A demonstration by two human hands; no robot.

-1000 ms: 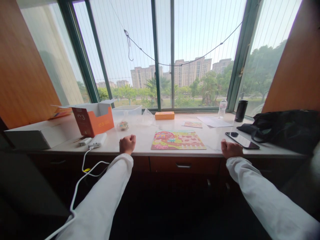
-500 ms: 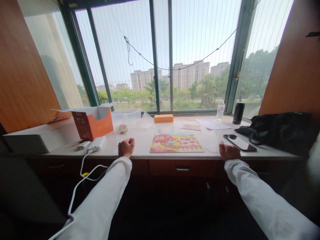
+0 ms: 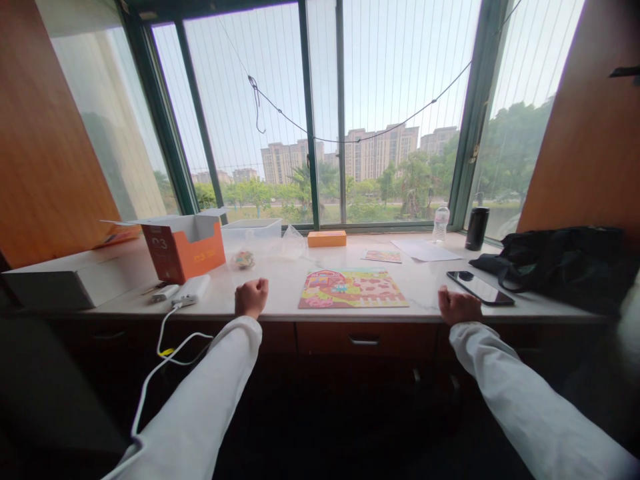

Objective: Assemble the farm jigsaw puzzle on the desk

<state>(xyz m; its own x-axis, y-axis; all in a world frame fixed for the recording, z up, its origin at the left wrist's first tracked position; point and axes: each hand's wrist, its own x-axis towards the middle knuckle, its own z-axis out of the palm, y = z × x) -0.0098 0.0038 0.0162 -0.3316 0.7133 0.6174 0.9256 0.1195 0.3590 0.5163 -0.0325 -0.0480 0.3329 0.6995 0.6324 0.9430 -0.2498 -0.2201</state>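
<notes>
My left hand (image 3: 251,298) rests in a fist at the counter's front edge, left of a colourful farm-scene board (image 3: 354,289) that lies flat. On the board's other side my right hand (image 3: 459,305) is also curled into a fist, close beside a black smartphone (image 3: 480,288). Nothing shows in either hand. Beyond my left fist sits a small clear bag of pieces (image 3: 243,260), too small to make out. A smaller printed card (image 3: 383,256) with a similar picture lies behind the board.
At left stand an orange box (image 3: 185,250), a white box (image 3: 75,280) and a white power adapter (image 3: 193,291) with its cable. Along the window are a clear plastic bin (image 3: 253,231), an orange block (image 3: 327,239), a water bottle (image 3: 441,225) and a black tumbler (image 3: 477,228). A black bag (image 3: 565,257) lies right.
The view has shifted very slightly. Both fists stay in place, and nothing on the counter has been moved.
</notes>
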